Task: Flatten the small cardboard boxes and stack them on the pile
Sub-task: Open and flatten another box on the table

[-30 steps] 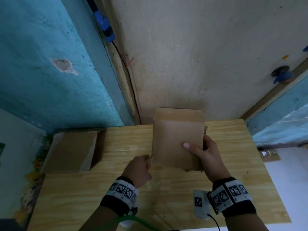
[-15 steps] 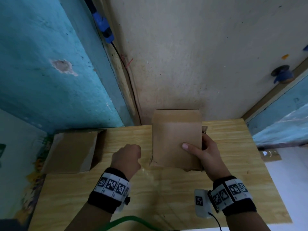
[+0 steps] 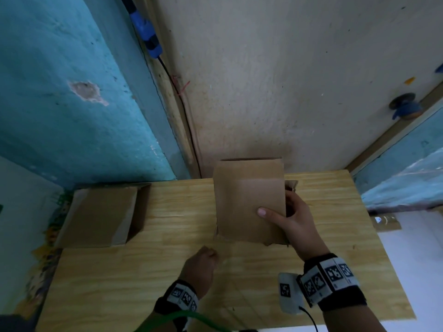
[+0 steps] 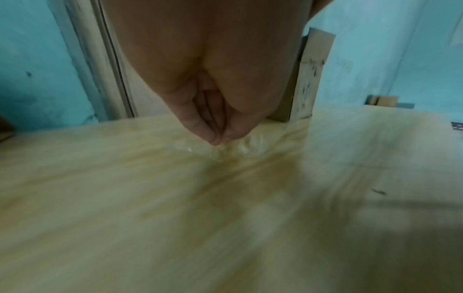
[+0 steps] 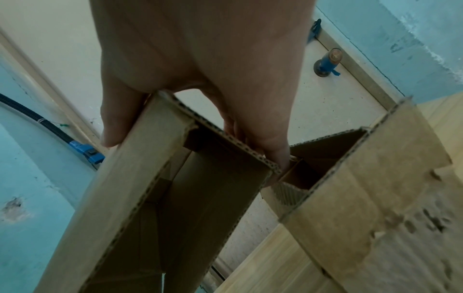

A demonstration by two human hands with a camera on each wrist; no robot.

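The right hand (image 3: 293, 221) grips a cardboard box (image 3: 249, 200) standing upright on the desk (image 3: 167, 271), thumb on its near face, fingers (image 5: 273, 146) inside. The left hand (image 3: 200, 267) pinches clear tape (image 4: 240, 147) just above the desk; a flattened pile (image 3: 100, 216) lies at the far left corner

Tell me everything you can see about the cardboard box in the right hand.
The cardboard box is plain brown corrugated board, partly collapsed but not flat: the right wrist view shows its end open, with the hollow inside. It stands upright at the far middle of the wooden table, its lower edge ragged. The right hand grips its right edge, thumb on the near face, fingers behind. The left hand is not on it.
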